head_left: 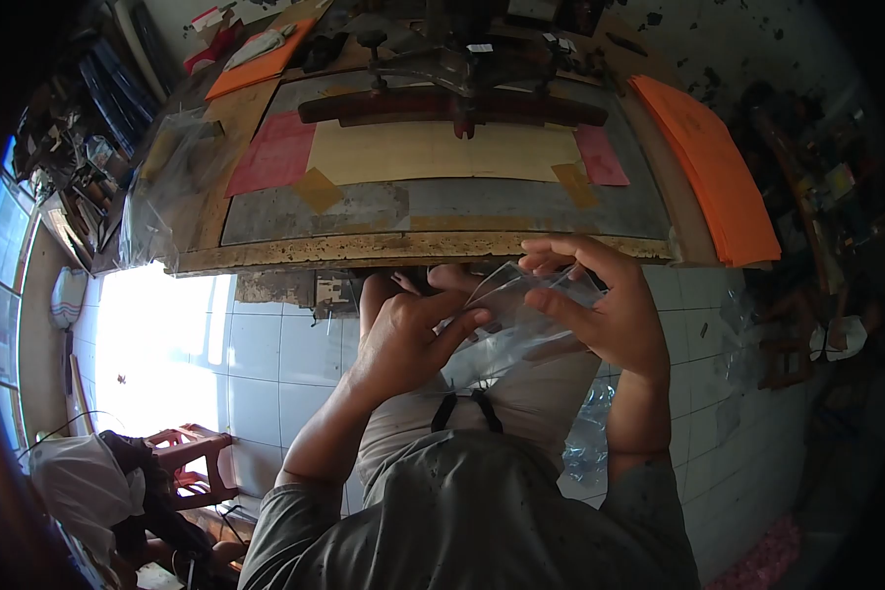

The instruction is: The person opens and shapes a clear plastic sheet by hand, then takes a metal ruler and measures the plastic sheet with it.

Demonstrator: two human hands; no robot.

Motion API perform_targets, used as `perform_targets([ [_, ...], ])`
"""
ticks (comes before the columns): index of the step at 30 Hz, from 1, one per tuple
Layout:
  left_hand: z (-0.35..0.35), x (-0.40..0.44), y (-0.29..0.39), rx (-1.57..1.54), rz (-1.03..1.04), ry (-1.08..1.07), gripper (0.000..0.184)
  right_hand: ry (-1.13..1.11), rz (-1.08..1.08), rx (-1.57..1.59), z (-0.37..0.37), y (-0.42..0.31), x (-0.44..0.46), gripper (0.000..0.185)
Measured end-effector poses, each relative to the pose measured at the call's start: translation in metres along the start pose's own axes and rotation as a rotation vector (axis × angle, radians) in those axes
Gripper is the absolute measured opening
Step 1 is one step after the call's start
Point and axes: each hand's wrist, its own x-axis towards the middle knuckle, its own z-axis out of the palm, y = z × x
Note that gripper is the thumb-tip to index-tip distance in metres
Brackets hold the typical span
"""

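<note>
A clear plastic bag (pixel 526 320) spans the space between my two hands, just in front of the table's near edge and above my lap. My left hand (pixel 418 334) pinches the bag's left side between thumb and fingers. On the other side, my right hand (pixel 600 305) has its fingers curved around the bag's upper right part, the thumb below and apart from the fingertips. The bag's top edge stands up between the hands. How firmly the right fingers touch the film cannot be made out.
The table (pixel 315 231) holds a dark metal press (pixel 462 88) over a yellow sheet (pixel 413 152) with pink pieces. Orange sheets (pixel 708 167) lie at its right, clear plastic (pixel 162 197) at its left. A red stool (pixel 192 457) stands lower left, near a person's dark clothing.
</note>
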Motion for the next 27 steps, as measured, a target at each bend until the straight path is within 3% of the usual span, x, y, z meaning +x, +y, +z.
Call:
perform_targets([
  [3,0.002,0.001,-0.004,0.009,0.057,-0.021,0.027,-0.049,-0.057,-0.068,-0.001,0.003,0.005,0.034],
  [6,0.001,0.001,-0.002,0.017,0.065,-0.031,0.026,-0.128,0.061,-0.024,-0.005,0.001,0.008,0.027],
  [21,-0.003,0.000,0.000,0.020,0.034,-0.058,0.027,-0.188,0.129,0.048,-0.004,0.012,0.006,0.013],
  [24,-0.022,-0.003,0.000,0.191,-0.066,-0.153,0.029,0.056,0.057,0.019,-0.014,0.031,0.006,0.015],
  [27,-0.047,-0.002,-0.023,0.040,-0.249,-0.178,0.034,0.183,0.071,0.262,-0.032,0.053,0.010,0.019],
])
